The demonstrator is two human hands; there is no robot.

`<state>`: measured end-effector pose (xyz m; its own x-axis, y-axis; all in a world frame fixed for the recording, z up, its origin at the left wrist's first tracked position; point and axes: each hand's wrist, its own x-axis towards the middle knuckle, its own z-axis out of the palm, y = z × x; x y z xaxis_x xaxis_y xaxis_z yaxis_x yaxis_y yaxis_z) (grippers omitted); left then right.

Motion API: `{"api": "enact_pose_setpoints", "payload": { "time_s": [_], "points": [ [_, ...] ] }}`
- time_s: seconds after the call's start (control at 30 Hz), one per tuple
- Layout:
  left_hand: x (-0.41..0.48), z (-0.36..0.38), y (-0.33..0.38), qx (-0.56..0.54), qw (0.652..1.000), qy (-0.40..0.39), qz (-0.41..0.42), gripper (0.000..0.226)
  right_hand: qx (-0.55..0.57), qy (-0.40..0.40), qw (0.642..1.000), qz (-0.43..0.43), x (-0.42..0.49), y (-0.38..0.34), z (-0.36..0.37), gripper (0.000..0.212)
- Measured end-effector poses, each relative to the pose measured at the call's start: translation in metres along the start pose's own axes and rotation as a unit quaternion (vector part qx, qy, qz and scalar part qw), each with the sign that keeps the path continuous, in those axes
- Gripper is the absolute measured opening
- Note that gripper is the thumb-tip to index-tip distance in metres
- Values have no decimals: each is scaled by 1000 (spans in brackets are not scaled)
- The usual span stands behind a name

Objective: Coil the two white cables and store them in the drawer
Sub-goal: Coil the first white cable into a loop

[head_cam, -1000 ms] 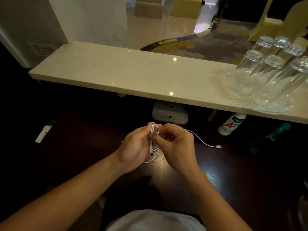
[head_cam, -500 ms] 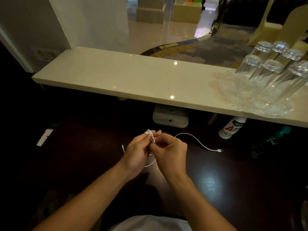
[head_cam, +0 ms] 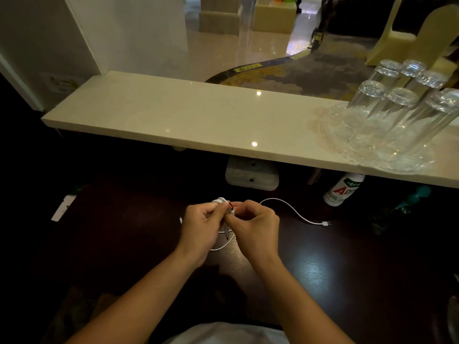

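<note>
White cable [head_cam: 220, 201]: thin, round, smooth plastic sheath, gathered into a small tight bundle of loops. The bundle sits just above the dark counter [head_cam: 335, 269], between the two hands at mid-frame.

Plug [head_cam: 231, 208]: short, with an orange tip, standing upright against the bundle's right side.

Left hand [head_cam: 201, 228]: fingers [head_cam: 211, 212] curled around the bundle, gripping it from the left.

Right hand [head_cam: 254, 228]: fingers [head_cam: 244, 207] curled, thumb and forefinger pinching the cable at the plug.

A loose loop [head_cam: 222, 247] of the cable hangs below the hands and lies on the counter.

A further white strand [head_cam: 288, 207] arcs from behind the right hand across the counter to a small pale connector [head_cam: 325, 223], well right of the hands. Possibly the second cable; the hands hide the join, so I cannot tell.

Counter: dark wood, visible grain, glossy.

Behind it, a raised cream stone ledge [head_cam: 198, 120], polished, with light spots reflected. On its right end is a clear scalloped glass tray [head_cam: 342, 150] carrying upturned glass tumblers [head_cam: 372, 100].

Beneath the ledge: a white plastic box [head_cam: 250, 176] and a white bottle [head_cam: 344, 189] with a red and green label.
</note>
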<state>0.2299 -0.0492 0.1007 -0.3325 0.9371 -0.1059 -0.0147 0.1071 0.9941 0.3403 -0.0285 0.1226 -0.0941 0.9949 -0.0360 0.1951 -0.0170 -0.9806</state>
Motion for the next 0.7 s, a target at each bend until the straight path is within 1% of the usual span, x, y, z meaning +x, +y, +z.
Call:
{"api": "enact_pose_setpoints", "payload": {
  "time_s": [0.07,0.1,0.13,0.17,0.23,0.33,0.37,0.4,0.47,0.5,0.53,0.57,0.63,0.67,0.7],
  "points": [
    [-1,0,2,28,995,-99,6,30,15,19,999,22,4,3,-4,24],
    [-2,-1,4,32,988,-152,2,33,22,23,999,32,6,5,-6,21],
    [-1,-3,5,59,982,-177,-1,34,28,19,999,42,8,6,-8,16],
    [1,-6,6,99,979,-179,6,34,36,13,998,52,8,8,-8,12],
    [4,-8,4,183,974,-132,28,33,50,9,997,66,7,11,-8,12],
    [3,-4,2,233,968,-86,30,29,61,13,994,85,7,15,-6,10],
    [3,-4,1,247,964,-92,28,26,69,13,993,93,6,15,-6,10],
    [5,-7,3,264,957,-118,21,24,77,15,992,102,6,17,-8,10],
    [7,-14,9,266,941,-208,-10,22,91,19,989,117,5,18,-11,10],
    [7,-17,11,267,934,-238,-18,22,101,16,987,125,3,19,-12,11],
    [7,-19,14,290,926,-242,-14,19,112,9,984,136,2,19,-11,12],
    [6,-20,16,323,917,-233,1,16,122,-1,982,146,0,20,-10,14],
    [-2,-16,22,391,903,-171,51,13,136,-9,977,161,-1,21,-6,20],
    [-6,-13,25,397,906,-126,77,14,141,-2,976,168,0,22,-5,24],
    [-9,-12,28,377,919,-75,93,16,149,12,972,178,2,23,-6,26]
  ]
}}
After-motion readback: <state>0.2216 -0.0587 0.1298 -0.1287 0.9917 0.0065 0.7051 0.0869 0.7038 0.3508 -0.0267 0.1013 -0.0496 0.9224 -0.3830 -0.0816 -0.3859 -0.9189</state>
